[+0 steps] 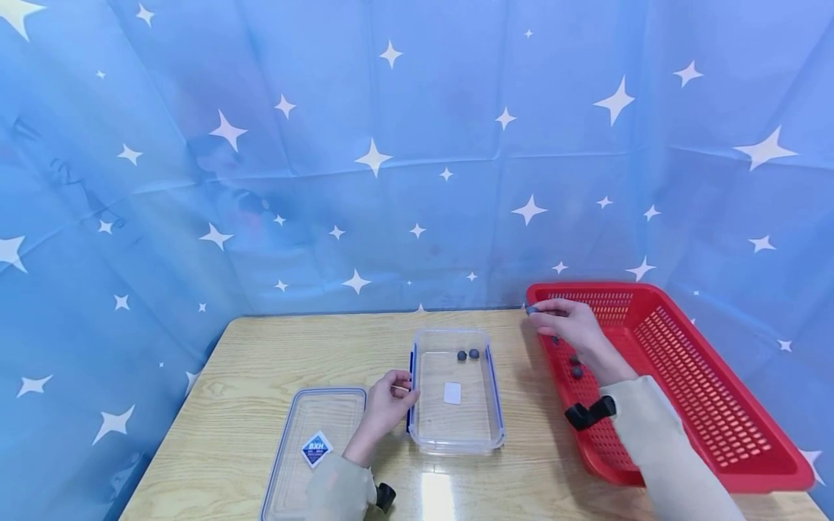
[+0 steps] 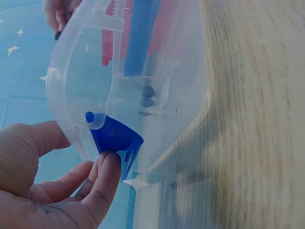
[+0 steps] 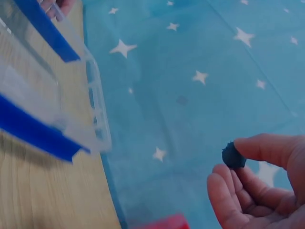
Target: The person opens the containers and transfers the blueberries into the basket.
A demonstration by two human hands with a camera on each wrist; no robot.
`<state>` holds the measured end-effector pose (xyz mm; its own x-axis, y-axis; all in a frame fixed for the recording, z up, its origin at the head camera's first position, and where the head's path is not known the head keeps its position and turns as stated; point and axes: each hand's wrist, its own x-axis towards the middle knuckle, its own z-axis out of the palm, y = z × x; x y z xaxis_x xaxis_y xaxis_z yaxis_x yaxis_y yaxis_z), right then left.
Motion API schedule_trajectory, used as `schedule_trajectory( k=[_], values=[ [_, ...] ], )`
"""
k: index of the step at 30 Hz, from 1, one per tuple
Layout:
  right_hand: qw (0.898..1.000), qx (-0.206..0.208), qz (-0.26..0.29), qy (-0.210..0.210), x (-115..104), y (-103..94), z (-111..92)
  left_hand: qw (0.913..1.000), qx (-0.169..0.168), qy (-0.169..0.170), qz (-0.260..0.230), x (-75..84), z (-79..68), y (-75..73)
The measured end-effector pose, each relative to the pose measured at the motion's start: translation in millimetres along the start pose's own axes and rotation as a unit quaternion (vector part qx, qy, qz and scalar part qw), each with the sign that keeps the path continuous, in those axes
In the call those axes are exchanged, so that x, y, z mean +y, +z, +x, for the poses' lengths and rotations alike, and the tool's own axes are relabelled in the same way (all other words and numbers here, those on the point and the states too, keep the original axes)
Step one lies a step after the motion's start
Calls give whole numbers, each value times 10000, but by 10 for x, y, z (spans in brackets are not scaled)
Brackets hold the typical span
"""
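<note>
Right hand (image 1: 573, 327) pinches a small dark blueberry (image 3: 233, 156) between thumb and fingertips, held above the near-left corner of the red plastic basket (image 1: 704, 391); three more blueberries lie in the basket. Left hand (image 1: 386, 405) fingers curled on the blue latch (image 2: 114, 136) at the left side of the clear plastic container (image 1: 456, 427), which sits open on the wooden table (image 1: 247, 362) with two blueberries inside near its far end. Container lid (image 1: 313, 449) lies flat just left of it, under the left forearm
</note>
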<state>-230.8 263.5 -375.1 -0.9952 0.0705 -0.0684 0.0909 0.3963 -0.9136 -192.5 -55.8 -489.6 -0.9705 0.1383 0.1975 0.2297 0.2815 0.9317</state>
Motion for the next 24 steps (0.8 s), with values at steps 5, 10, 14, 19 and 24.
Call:
schedule_trajectory(
  k=[5,10,14,19,24],
  values=[
    [9991,9,407,-97,141,-265,-112,9999,-15,-112,72,-2,10,11],
    [9967,-96,761,-284,296,-477,-184,9998,-32,-159,111,10,12,7],
    [9976,-146,656,-193,387,-572,-216,9999,-50,-114,117,7,10,6],
    [9987,-105,490,-138,502,-636,-223,9998,-77,-170,90,13,14,2],
    [9969,-120,766,-132,666,-689,-194,9997,-113,-200,98,8,14,4]
  ],
)
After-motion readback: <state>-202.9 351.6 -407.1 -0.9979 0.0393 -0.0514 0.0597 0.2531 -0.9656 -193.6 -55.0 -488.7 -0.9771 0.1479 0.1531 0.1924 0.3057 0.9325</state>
